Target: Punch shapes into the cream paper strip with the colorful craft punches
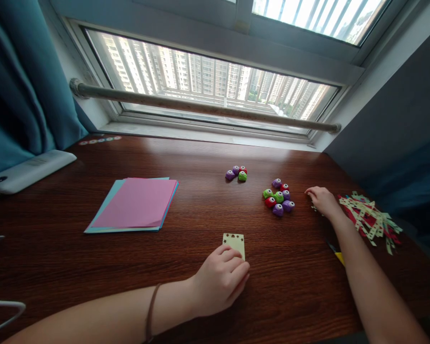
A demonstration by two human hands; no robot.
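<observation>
My left hand (220, 279) is closed over the lower part of a small pale yellow paper card (233, 240). Tiny shapes are punched out along the card's upper edge, and my fingers hide the rest of it. At the right, my right hand (322, 200) rests low over the table, fingers stretched to the left and seemingly holding nothing. Small pale paper bits (314, 208) lie just beside and under it. Several purple, red and green eyeball-like craft punches (278, 197) stand to its left, with a smaller group of them (236, 173) farther back.
Cut paper strips (370, 217) are heaped right of my right forearm. Yellow-handled scissors (338, 257) lie partly under that arm. A stack of coloured paper (136, 203) is at left, with a white device (32, 169) beyond it. The wooden table (197, 205) meets a window.
</observation>
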